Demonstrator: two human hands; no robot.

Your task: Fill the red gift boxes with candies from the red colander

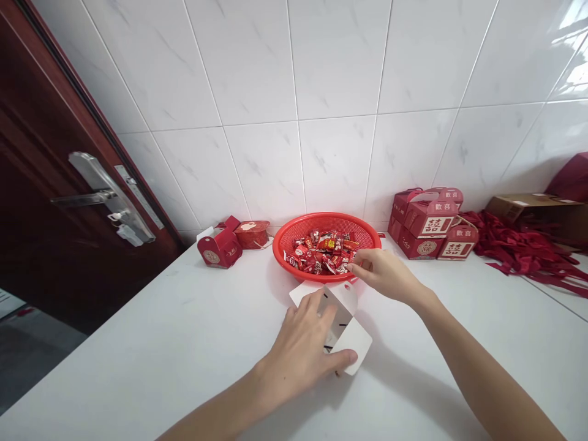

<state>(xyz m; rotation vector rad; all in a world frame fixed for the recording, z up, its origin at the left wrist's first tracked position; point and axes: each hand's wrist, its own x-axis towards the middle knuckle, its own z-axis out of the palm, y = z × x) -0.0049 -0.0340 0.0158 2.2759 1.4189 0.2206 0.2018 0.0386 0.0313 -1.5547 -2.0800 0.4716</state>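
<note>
The table bears a basket, before which the left hand clamps an open box between thumb and fingers, while the right hand curls by the candies inside, fingertip grip unclear.

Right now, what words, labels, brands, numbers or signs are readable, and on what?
"歡喜": handle flaps of the red boxes at right.
"囍": pale labels on their fronts.
Too small or blurred to read: side lettering, round emblems, print on candy wrappers.
</note>
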